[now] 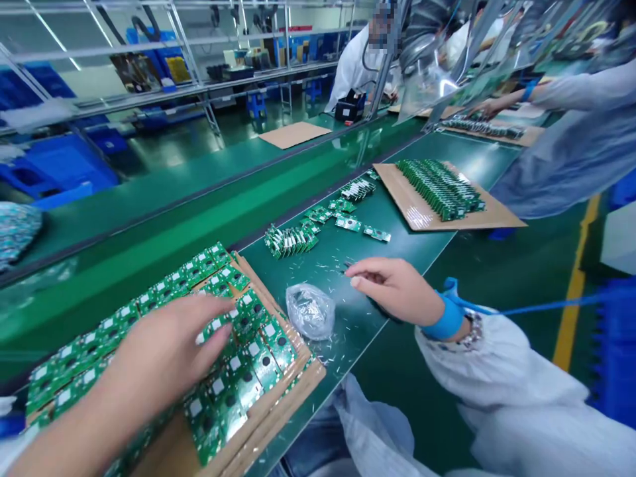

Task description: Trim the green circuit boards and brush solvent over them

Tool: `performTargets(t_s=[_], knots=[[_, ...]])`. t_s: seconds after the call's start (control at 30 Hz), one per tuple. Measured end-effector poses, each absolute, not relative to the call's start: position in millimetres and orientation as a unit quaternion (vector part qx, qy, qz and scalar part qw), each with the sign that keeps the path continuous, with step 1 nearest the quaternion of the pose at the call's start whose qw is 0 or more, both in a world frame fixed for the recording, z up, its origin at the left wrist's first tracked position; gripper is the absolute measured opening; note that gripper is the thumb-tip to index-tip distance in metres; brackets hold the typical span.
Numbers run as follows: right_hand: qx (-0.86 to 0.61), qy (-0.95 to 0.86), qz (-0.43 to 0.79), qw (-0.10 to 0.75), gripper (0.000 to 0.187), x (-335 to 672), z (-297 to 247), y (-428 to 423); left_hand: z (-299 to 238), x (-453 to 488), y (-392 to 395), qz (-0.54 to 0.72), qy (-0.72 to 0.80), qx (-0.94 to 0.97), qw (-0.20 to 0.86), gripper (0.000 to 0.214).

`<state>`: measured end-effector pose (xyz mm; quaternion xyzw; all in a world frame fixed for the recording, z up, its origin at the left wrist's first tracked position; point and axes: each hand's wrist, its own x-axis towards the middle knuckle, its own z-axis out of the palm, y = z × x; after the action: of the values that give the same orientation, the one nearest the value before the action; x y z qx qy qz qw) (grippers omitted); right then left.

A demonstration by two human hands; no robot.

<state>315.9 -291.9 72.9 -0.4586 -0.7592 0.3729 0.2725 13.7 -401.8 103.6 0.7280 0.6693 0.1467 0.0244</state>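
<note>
My left hand (169,341) is over a sheet-like array of green circuit boards (248,371), its thumb and forefinger apart and nothing visible between them. The boards lie in rows on stacked brown cardboard (293,381); my hand and forearm hide part of them. To the right, my right hand (397,285) is low over the green bench, thumb and fingers drawn together. A small dark hand tool (346,266), perhaps cutters, shows beyond the fingertips and is mostly hidden under the hand. Between my hands sits a clear plastic bag (311,311).
Tiny clippings (342,338) litter the bench around the bag. Loose boards (348,223) and a leaning row of boards (291,240) lie farther back. More boards stand on a cardboard sheet (397,192). A blue wrist-strap cord (527,308) trails right. Co-workers (586,126) work beyond.
</note>
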Motion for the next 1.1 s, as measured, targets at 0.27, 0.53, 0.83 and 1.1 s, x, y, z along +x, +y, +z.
performTargets(t_s=[0.27, 0.53, 0.83, 1.1], knots=[[-0.434, -0.763, 0.406, 0.255, 0.032, 363, 121, -229, 77, 31, -189, -0.166, 0.555, 0.815, 0.000, 0.063], [-0.448, -0.753, 0.433, 0.211, 0.033, 379, 98, -213, 51, 28, -160, -0.240, 0.526, 0.816, -0.029, 0.037], [-0.406, -0.746, 0.504, 0.156, 0.034, 360, 79, -216, 51, 24, -161, -0.244, 0.492, 0.835, -0.027, 0.039], [-0.385, -0.763, 0.502, 0.129, 0.033, 363, 66, -218, 56, 18, -164, -0.244, 0.452, 0.858, -0.014, 0.027]])
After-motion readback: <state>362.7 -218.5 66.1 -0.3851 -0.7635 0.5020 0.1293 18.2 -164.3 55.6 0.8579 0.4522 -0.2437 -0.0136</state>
